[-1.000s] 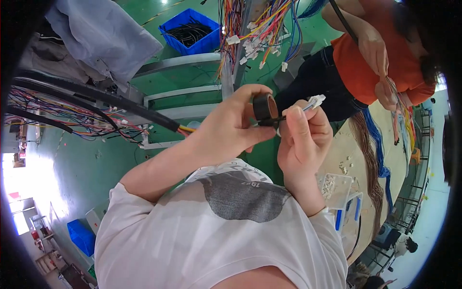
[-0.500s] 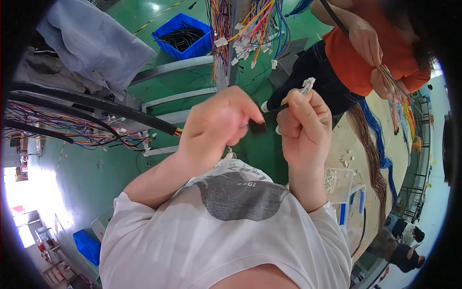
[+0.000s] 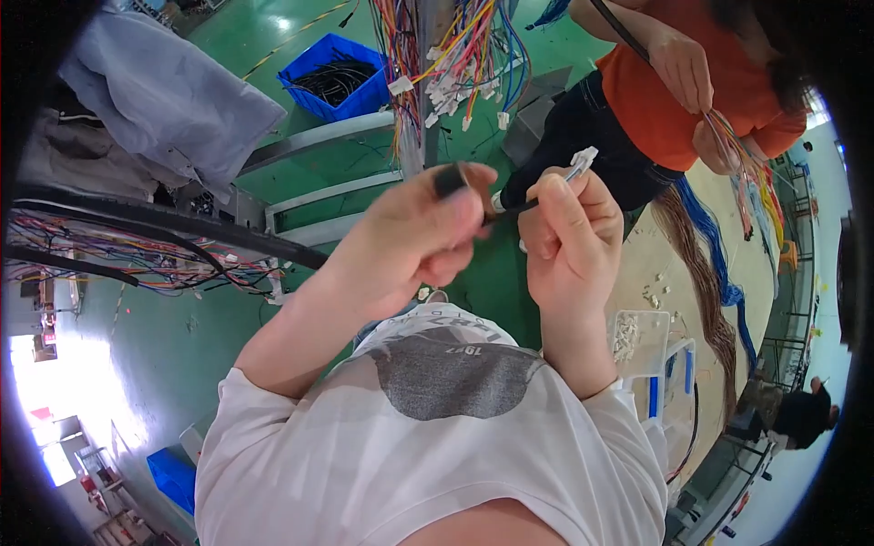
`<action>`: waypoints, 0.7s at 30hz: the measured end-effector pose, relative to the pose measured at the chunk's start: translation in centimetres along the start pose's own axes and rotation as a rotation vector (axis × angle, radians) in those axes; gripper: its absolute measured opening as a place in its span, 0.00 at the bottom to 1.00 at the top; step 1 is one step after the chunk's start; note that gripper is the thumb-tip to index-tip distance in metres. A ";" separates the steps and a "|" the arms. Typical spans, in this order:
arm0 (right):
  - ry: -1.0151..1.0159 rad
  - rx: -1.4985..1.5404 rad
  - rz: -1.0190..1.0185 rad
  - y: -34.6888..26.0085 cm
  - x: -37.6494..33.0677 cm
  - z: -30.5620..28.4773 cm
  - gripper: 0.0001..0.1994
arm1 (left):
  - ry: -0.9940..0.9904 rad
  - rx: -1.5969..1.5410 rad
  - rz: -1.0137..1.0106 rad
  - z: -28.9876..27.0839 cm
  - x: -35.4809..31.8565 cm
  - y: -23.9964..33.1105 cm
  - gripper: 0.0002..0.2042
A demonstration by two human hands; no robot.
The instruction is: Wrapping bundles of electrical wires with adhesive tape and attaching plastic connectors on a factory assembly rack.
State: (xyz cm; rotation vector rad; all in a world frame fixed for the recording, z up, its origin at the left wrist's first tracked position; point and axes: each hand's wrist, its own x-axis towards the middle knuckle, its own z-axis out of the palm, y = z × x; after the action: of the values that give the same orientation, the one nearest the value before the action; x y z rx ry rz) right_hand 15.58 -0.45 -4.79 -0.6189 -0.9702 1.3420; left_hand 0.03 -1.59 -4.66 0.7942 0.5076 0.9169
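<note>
In my right hand (image 3: 578, 241), thumb and fingers pinch a thin cable whose end carries a white plug connector (image 3: 584, 158). The connector points up and away from me. My left hand (image 3: 410, 232) is curled and blurred by motion, beside the right one. A strip of what looks like black tape (image 3: 450, 180) shows at its fingers. A dark length (image 3: 519, 208) spans the gap between both hands; whether it is tape or cable sleeve I cannot tell.
Wire bundles with white connectors (image 3: 448, 91) hang ahead, beside a blue bin (image 3: 335, 77) of black pieces. Sleeved harnesses (image 3: 164, 227) lie at left. At right, a co-worker in orange (image 3: 637, 114) holds wires by a table (image 3: 628, 273) with a clear box (image 3: 642, 318).
My left hand has turned over, and a black patch now shows at its fingers. The right hand keeps its grip on the cable, almost in place.
</note>
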 end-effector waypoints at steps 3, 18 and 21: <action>-0.033 0.228 0.159 -0.1 0.6 -0.7 0.06 | 0.185 -0.248 -0.005 0.8 -0.4 0.4 0.25; -0.029 -0.296 -0.167 0.5 0.0 0.0 0.10 | 0.198 0.681 0.251 -2.0 0.1 -1.2 0.17; -0.070 -0.632 -0.239 1.0 -1.8 0.7 0.12 | 0.189 0.723 0.434 -2.7 0.8 -1.7 0.10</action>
State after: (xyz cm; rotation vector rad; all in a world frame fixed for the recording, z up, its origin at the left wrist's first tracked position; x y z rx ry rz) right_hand 14.50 -2.15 -5.70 -0.8973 -1.4928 0.8384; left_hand -0.53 -0.46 -7.71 1.5211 0.8749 1.2326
